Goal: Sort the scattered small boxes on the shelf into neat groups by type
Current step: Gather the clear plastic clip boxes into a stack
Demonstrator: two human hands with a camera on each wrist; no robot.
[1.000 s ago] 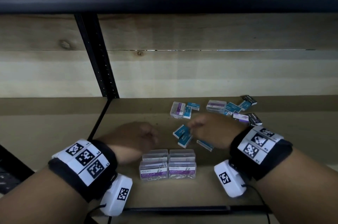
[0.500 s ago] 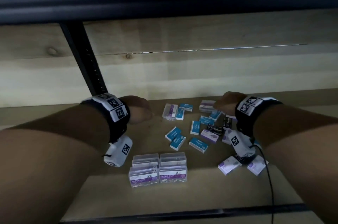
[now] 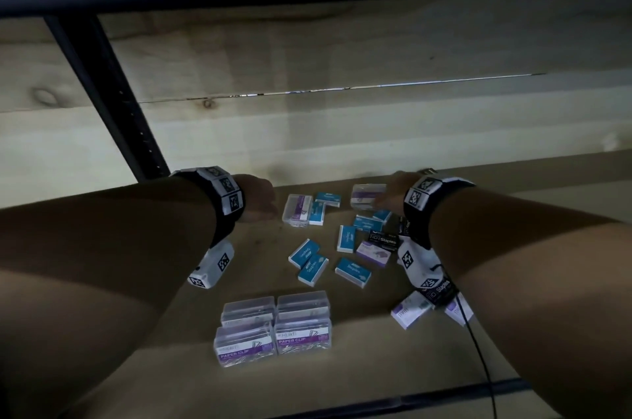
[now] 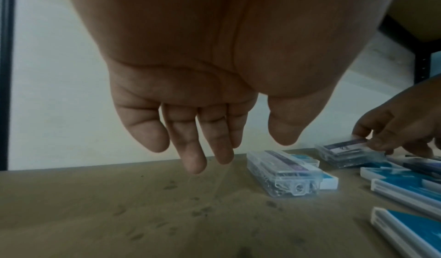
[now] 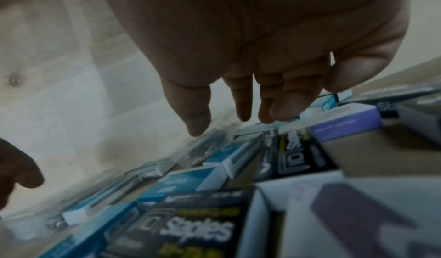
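- Right hand (image 3: pixel 390 194) at the far right of the brown cardboard-lined shelf (image 3: pixel 246 257), thumb and fingers spread down over the far clear plastic paper-clip box with a purple label (image 3: pixel 367 195); fingertips (image 4: pixel 358 133) touching its far edge in the left wrist view, but a firm pinch cannot be confirmed, so reads as just arriving to lift it.
- Left hand (image 4: pixel 190 111) hovering above bare shelf at far left, fingers hanging relaxed and holding nothing, just beside a second clear plastic paper-clip box lying loose (image 3: pixel 297 210); probably poised to take that one.
- Four clear purple-labelled paper-clip boxes squared up in a block (image 3: pixel 275 324) at the near middle: the finished group, likely the destination for both loose ones.
- Teal-and-white cardboard staple boxes (image 3: pixel 309 261) scattered in the middle, black staple boxes with white lettering (image 3: pixel 384 240) and lilac-and-white cardboard boxes (image 3: pixel 372 252) mixed at right, two more lilac ones (image 3: pixel 410 312) near right; all unsorted, so task judged early.
- Against half a second ago: both arms a little farther in, right hand lowered from above the far box onto it; left hand opened from a curled look; no box shifted.
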